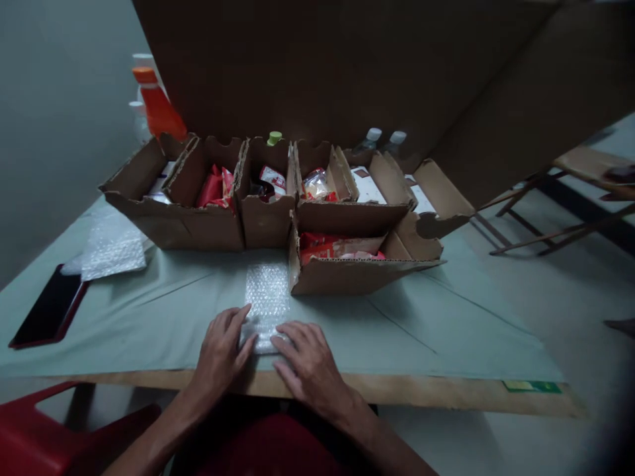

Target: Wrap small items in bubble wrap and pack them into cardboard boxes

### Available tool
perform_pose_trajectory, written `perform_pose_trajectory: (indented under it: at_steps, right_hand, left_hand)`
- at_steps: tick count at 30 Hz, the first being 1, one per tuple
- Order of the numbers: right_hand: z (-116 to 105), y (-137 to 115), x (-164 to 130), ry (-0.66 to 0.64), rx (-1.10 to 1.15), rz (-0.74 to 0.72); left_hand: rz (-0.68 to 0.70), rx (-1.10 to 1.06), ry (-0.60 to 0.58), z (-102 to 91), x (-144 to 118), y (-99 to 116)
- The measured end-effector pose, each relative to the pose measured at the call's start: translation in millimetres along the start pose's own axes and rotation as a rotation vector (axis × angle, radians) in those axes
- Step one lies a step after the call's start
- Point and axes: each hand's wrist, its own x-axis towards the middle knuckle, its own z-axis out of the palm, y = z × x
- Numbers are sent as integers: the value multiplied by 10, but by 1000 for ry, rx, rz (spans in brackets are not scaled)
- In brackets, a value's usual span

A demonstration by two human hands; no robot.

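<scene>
A strip of clear bubble wrap (268, 291) lies on the table in front of me, its near end folded or rolled into a thicker bundle. My left hand (222, 347) grips the left edge of that bundle, fingers and thumb curved around it. From the right, my right hand (310, 360) has its fingers bent over the bundle's other edge. Whether anything is inside the folded end I cannot tell.
Behind stands a row of open cardboard boxes (198, 228) holding packets; another box (367, 277) sits in front. More bubble wrap (114, 244) and a phone (49, 307) lie left. Bottles, one with orange contents (159, 106), stand behind. A red stool (64, 430) is at lower left.
</scene>
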Motion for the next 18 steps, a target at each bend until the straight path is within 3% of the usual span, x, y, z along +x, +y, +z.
perform_pose_trajectory:
  at_steps: [2, 6, 9, 13, 18]
  right_hand:
    - [31, 11, 15, -63, -1, 14]
    - [54, 59, 65, -125, 119, 102]
    - [10, 82, 63, -135, 178, 175]
    - [-59, 87, 59, -5, 62, 185]
    - [-8, 140, 184, -126, -13, 74]
  left_hand:
    - [59, 15, 16, -48, -28, -6]
    - [188, -76, -89, -159, -118, -14]
    - [138, -138, -110, -162, -92, -32]
    - [80, -64, -88, -28, 119, -74]
    - [-113, -37, -98, 21, 297, -88]
